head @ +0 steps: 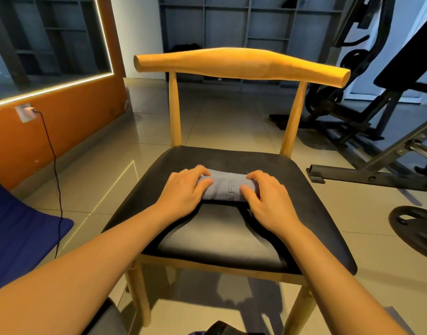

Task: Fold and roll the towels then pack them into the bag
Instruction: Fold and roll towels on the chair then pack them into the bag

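Note:
A small grey towel (pixel 225 187) lies rolled into a short bundle on the black seat (pixel 222 235) of a wooden chair. My left hand (pixel 183 192) grips the roll's left end, fingers curled over its top and thumb on the near side. My right hand (pixel 268 197) grips the right end the same way. Faint lettering shows on the roll between the two hands. No bag can be made out with certainty in this view.
The chair's wooden backrest (pixel 241 65) rises behind the seat. A blue cushion (pixel 19 228) lies at the left, a black cable (pixel 55 170) hangs from a wall socket. Gym equipment (pixel 377 105) and a weight plate (pixel 415 228) stand at the right. A dark object (pixel 222 330) sits at the bottom edge.

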Tool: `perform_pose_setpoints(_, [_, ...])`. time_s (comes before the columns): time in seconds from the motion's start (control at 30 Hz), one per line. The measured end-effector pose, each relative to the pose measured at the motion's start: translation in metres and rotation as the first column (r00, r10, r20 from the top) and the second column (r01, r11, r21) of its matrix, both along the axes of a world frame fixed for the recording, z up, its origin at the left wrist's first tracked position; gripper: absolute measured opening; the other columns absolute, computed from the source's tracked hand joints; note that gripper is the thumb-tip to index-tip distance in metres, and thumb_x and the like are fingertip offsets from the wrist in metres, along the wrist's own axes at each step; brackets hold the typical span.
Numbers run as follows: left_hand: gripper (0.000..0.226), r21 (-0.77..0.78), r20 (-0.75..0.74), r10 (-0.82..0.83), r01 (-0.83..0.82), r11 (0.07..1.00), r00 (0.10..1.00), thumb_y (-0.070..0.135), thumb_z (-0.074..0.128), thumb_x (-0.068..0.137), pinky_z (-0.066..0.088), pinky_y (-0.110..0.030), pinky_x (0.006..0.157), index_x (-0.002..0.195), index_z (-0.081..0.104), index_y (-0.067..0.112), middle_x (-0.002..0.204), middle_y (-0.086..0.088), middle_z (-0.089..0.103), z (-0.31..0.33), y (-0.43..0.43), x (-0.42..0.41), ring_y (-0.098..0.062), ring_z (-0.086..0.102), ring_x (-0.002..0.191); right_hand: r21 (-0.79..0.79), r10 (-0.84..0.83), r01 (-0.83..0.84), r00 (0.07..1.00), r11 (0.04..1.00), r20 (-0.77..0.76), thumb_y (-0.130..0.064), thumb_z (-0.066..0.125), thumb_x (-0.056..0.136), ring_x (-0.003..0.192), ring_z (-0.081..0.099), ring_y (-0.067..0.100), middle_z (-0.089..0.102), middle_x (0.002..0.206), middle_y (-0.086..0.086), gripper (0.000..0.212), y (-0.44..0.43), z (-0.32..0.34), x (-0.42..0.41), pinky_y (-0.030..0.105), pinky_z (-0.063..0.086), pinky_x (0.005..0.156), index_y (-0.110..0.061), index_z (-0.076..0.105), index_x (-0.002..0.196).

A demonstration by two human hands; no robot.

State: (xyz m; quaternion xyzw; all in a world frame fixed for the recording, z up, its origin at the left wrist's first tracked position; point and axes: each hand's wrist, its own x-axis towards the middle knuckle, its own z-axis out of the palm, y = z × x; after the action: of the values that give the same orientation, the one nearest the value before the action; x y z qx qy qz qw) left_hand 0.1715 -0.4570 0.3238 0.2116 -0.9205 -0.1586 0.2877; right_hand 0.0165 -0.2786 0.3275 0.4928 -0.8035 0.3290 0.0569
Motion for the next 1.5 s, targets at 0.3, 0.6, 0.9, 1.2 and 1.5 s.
perform_pose_setpoints(0.3, [0.025,-0.156,-0.133,-0.058,0.037,0.987,0.989,0.047,0.060,0.096,0.039,-0.032,0.090,0.102,0.074,0.027,0.101,0.013,0.065,-0.001,-0.013,-0.022,-0.008,0.054,0.094,0.053,-0.021,0.011,0.981,0.999,0.194,-0.039,0.051,0.102,0.101,0.059,0.016,0.066,0.107,-0.008,0.025,-0.018,0.000,-0.032,0.048,0.047,0.100,-0.026,0.066,0.118])
perform_pose_setpoints(0.6, [0.039,-0.033,0.171,-0.019,0.025,0.999,0.985,0.032,0.031,0.109,0.048,-0.041,0.087,0.096,0.066,0.022,0.100,0.003,0.066,-0.004,-0.034,-0.046,-0.018,0.058,0.097,-0.025,0.080,-0.077,0.982,0.997,0.170,-0.033,0.059,0.098,0.104,0.057,0.012,0.061,0.113,-0.008,0.025,-0.031,-0.002,-0.045,0.033,0.048,0.091,-0.024,0.066,0.120])
perform_pose_setpoints(0.9, [0.046,0.040,0.455,-0.035,0.019,0.999,0.890,0.047,0.033,0.106,0.048,-0.039,0.078,0.088,0.060,0.013,0.085,0.000,0.061,0.028,-0.048,-0.062,-0.023,0.056,0.085,0.161,0.029,-0.046,0.994,0.986,0.106,-0.037,0.037,0.107,0.097,0.059,0.021,0.067,0.105,-0.002,0.030,-0.038,-0.004,-0.051,0.043,0.048,0.088,-0.023,0.062,0.115])
perform_pose_setpoints(1.2, [0.077,0.388,0.562,-0.196,-0.048,0.920,0.803,0.088,0.051,0.075,0.046,-0.030,0.071,0.070,0.066,0.013,0.077,-0.002,0.065,0.046,-0.033,-0.037,-0.019,0.057,0.072,0.124,0.079,-0.104,0.977,0.987,0.197,-0.035,0.045,0.106,0.097,0.061,0.013,0.067,0.105,-0.007,0.021,0.017,0.011,-0.019,0.040,0.053,0.088,-0.026,0.063,0.111])
perform_pose_setpoints(1.5, [0.034,0.431,0.320,-0.595,0.446,0.785,0.738,0.055,0.060,0.095,0.052,-0.030,0.085,0.092,0.077,0.026,0.092,0.008,0.073,0.071,0.061,0.016,-0.009,0.066,0.090,0.061,0.107,-0.163,0.841,0.985,0.530,-0.040,0.078,0.084,0.104,0.068,0.003,0.073,0.111,-0.011,0.033,0.125,0.052,0.041,0.028,0.055,0.092,-0.027,0.071,0.114])
